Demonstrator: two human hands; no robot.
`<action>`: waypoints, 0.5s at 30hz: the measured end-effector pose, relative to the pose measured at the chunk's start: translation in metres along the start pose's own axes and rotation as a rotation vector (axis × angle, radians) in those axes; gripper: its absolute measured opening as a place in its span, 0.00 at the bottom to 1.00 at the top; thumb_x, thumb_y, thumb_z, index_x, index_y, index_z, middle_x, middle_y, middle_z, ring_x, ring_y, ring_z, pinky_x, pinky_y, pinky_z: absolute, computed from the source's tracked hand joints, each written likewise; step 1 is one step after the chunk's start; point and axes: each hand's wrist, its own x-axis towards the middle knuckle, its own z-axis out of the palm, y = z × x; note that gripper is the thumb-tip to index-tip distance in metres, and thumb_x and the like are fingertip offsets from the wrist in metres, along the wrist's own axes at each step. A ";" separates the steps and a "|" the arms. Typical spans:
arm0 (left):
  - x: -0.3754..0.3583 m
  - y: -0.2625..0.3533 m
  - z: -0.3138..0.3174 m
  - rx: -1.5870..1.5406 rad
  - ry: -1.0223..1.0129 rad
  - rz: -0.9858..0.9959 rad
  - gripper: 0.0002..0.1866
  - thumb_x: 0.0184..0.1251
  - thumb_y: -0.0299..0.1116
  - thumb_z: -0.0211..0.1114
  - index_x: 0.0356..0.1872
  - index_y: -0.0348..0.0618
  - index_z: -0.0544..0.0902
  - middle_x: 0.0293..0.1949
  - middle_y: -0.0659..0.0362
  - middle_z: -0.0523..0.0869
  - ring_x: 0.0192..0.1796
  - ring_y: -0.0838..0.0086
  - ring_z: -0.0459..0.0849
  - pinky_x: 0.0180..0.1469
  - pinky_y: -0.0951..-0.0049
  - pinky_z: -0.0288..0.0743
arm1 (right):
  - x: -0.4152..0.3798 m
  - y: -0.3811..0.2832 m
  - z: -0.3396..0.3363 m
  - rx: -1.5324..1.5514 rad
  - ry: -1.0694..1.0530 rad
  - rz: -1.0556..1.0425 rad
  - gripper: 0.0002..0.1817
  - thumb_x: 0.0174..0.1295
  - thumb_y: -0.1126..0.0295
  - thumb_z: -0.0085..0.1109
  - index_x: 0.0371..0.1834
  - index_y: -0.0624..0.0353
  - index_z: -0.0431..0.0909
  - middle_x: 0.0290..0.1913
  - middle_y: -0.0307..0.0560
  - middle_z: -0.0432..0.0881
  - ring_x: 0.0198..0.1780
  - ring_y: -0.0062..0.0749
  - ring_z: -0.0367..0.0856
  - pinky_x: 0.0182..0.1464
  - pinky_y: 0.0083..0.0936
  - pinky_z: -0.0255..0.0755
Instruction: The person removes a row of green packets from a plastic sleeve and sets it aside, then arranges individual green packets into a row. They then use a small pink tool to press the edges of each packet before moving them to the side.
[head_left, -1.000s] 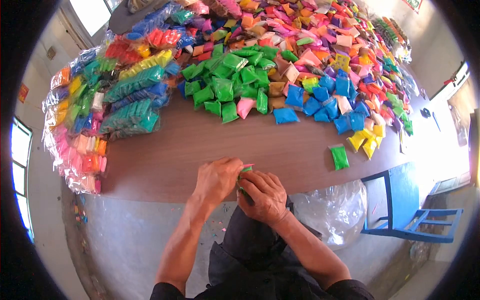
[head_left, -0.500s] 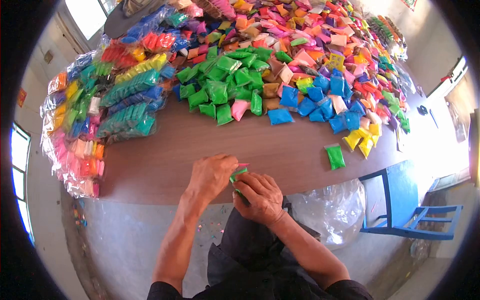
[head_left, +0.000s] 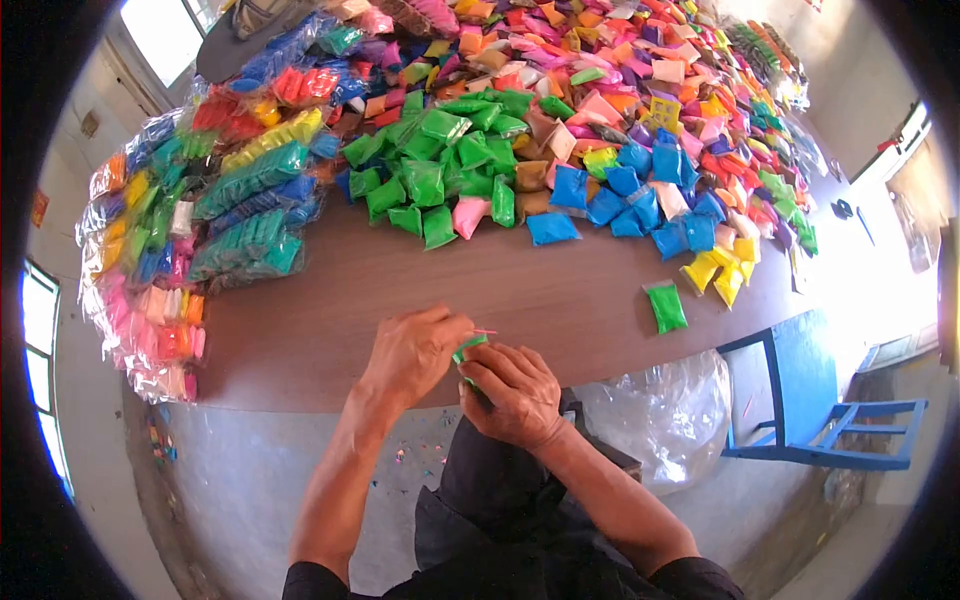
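My right hand (head_left: 515,393) is closed around a small green packet (head_left: 467,349), with only its upper end showing past the thumb and fingers. Close beside it, my left hand (head_left: 412,350) is pinched, and a thin pink strip (head_left: 485,331) sticks out at its fingertips, just above the packet. Both hands are over the near edge of the brown table (head_left: 400,285). A single green packet (head_left: 665,307) lies apart on the right of the tabletop. Farther back is a heap of green packets (head_left: 440,150).
Blue packets (head_left: 570,187) and yellow packets (head_left: 728,280) lie to the right of the green heap, before a large mixed pile (head_left: 620,60). Bagged bundles (head_left: 250,180) line the left side. A blue chair (head_left: 805,375) and a clear plastic bag (head_left: 660,420) stand below the table edge.
Both hands have shifted very slightly left, keeping the same hold on the green packet and pink strip. The whole view has tilted a little.
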 end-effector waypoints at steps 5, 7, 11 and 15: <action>-0.005 -0.012 0.015 0.021 -0.054 -0.055 0.04 0.77 0.35 0.72 0.45 0.49 0.89 0.40 0.54 0.91 0.43 0.49 0.92 0.44 0.48 0.85 | 0.005 -0.004 -0.001 -0.013 0.027 0.007 0.16 0.55 0.71 0.77 0.48 0.51 0.91 0.54 0.41 0.93 0.56 0.40 0.92 0.55 0.39 0.83; -0.005 -0.015 0.020 0.020 0.002 -0.093 0.04 0.77 0.35 0.71 0.44 0.49 0.89 0.40 0.54 0.91 0.43 0.49 0.91 0.43 0.48 0.84 | 0.004 -0.004 -0.001 -0.016 0.029 0.011 0.16 0.55 0.71 0.77 0.48 0.51 0.91 0.54 0.40 0.92 0.56 0.41 0.92 0.55 0.40 0.83; -0.010 -0.008 0.010 -0.087 0.079 -0.137 0.06 0.78 0.36 0.69 0.41 0.47 0.87 0.38 0.53 0.91 0.42 0.47 0.91 0.41 0.47 0.83 | 0.005 -0.004 -0.001 0.004 0.026 0.021 0.15 0.55 0.71 0.77 0.46 0.51 0.90 0.53 0.40 0.92 0.56 0.41 0.92 0.55 0.40 0.83; -0.028 -0.001 0.008 -0.164 0.049 -0.279 0.08 0.78 0.36 0.69 0.39 0.44 0.88 0.35 0.51 0.91 0.41 0.46 0.90 0.40 0.49 0.82 | 0.008 -0.007 -0.003 0.009 0.015 0.031 0.15 0.54 0.71 0.76 0.45 0.51 0.90 0.53 0.40 0.92 0.55 0.41 0.92 0.54 0.39 0.84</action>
